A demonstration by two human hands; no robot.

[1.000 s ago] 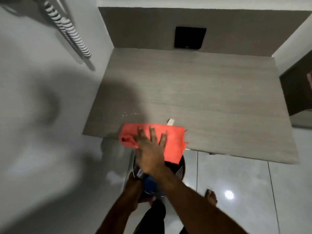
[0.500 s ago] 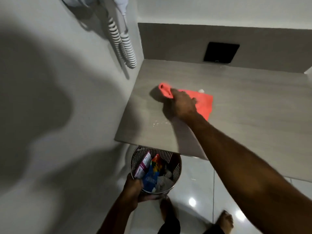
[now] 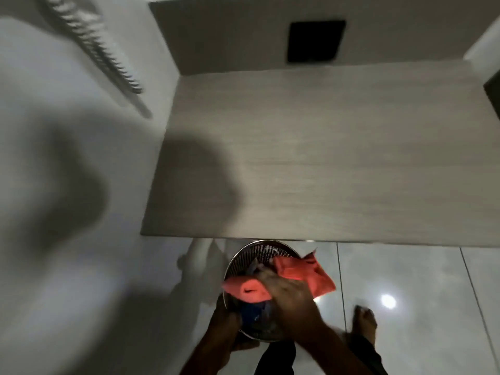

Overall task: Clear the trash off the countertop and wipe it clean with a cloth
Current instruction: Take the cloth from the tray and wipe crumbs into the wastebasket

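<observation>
Gripping 1 red cloth (image 3: 295,277), rt hand (image 3: 289,299) over 1 mesh bin (image 3: 259,250); lt hand (image 3: 230,324) holds bin.

White walls (image 3: 67,185) close in the left side, where a coiled cord (image 3: 94,47) hangs blurred. A brown back panel (image 3: 230,36) carries a dark square plate (image 3: 316,41). The glossy grey tiled floor (image 3: 405,280) reflects a bright ceiling light (image 3: 388,301).

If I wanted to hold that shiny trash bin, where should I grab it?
Probably by the round metal rim of the bin, coming from the near side, as the left hand does. The mesh wall is curved and shows no handle. The right hand holds the red cloth over its open top.
</observation>
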